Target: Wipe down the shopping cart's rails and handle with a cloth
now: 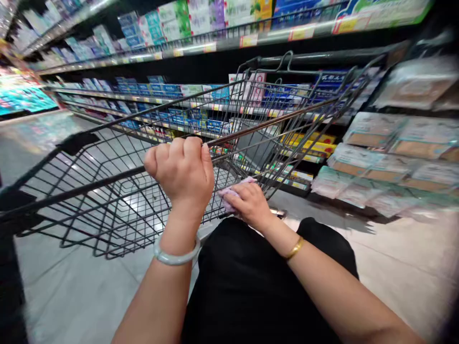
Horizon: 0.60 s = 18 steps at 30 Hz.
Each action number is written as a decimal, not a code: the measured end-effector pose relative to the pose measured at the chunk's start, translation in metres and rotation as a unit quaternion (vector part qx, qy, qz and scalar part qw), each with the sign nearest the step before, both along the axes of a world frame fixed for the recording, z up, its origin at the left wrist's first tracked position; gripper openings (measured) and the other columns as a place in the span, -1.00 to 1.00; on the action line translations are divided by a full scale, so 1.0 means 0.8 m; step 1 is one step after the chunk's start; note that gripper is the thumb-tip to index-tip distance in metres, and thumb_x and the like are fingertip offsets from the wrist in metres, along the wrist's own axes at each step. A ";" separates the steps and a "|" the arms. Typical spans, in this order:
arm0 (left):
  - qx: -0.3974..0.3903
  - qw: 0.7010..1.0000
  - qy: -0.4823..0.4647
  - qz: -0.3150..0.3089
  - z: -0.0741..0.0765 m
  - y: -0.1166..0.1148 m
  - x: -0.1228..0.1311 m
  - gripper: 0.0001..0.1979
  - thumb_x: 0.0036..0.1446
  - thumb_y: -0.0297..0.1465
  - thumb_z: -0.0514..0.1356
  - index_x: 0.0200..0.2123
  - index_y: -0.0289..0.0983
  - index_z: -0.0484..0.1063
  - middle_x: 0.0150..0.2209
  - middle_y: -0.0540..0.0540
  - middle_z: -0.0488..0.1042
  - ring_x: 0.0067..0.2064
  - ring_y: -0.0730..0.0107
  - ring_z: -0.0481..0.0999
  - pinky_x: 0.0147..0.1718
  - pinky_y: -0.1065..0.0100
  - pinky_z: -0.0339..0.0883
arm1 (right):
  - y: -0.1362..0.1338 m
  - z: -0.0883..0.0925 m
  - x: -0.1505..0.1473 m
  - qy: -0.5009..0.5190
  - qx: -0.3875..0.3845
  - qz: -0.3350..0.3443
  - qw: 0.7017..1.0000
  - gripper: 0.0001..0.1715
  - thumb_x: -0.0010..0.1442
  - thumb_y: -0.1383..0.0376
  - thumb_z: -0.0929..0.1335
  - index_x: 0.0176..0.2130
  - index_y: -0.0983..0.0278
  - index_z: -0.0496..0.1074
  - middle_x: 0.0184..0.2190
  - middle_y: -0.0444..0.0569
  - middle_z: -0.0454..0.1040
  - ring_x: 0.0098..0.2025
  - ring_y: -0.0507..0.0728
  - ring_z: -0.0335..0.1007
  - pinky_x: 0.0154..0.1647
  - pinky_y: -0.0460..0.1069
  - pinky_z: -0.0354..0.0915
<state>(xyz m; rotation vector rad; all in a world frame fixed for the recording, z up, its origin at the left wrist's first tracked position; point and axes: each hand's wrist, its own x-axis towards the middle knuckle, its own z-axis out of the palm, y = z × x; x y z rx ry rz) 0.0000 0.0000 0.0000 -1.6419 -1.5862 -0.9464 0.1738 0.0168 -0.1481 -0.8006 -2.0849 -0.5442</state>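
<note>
A dark wire shopping cart (118,177) stands in front of me, its long side turned toward my knees. My left hand (184,165) is wrapped round the cart's top side rail, wearing a pale bangle on the wrist. Lower and to the right, my right hand (253,203) presses a light purple cloth (229,197) against the wire side of the cart; the cloth is bunched under the fingers. A gold bracelet circles that wrist. The cart's handle bar (319,58) is at the far upper right, and a grey flap (260,149) hangs inside the wire frame.
Shelves with small boxes (172,21) run behind the cart, price labels along their edges. On the right hang several clear packs (380,126) with brown contents. My knees in black trousers (251,282) are close below the cart. Pale tiled floor (79,291) spreads around.
</note>
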 end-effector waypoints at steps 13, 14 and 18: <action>-0.006 0.995 -0.078 -0.068 -0.005 0.002 0.004 -0.60 0.39 -0.13 -0.04 -0.12 -0.21 0.50 -0.18 -0.22 0.50 0.01 -0.03 0.37 0.19 -0.11 -0.04 | -0.001 -0.019 0.000 -0.034 -0.066 0.016 0.997 -0.66 0.41 0.23 0.35 0.15 0.09 0.47 0.05 -0.01 0.56 0.06 0.18 0.36 0.12 0.11 0.20; -0.005 0.994 -0.081 -0.071 -0.005 0.001 0.004 -0.61 0.39 -0.13 -0.04 -0.11 -0.20 0.50 -0.18 -0.22 0.50 0.02 -0.04 0.37 0.19 -0.11 -0.05 | -0.002 -0.022 -0.003 -0.059 -0.080 0.024 0.995 -0.66 0.42 0.23 0.34 0.15 0.10 0.47 0.03 -0.01 0.56 0.05 0.17 0.37 0.09 0.11 0.21; 0.007 0.994 -0.077 -0.082 -0.006 0.001 0.003 -0.63 0.39 -0.13 -0.03 -0.11 -0.18 0.50 -0.19 -0.21 0.50 0.00 -0.03 0.37 0.18 -0.11 -0.04 | -0.006 -0.030 -0.011 -0.135 -0.094 0.061 0.984 -0.66 0.43 0.27 0.32 0.16 0.10 0.45 0.00 -0.04 0.58 0.00 0.15 0.38 0.07 0.12 0.23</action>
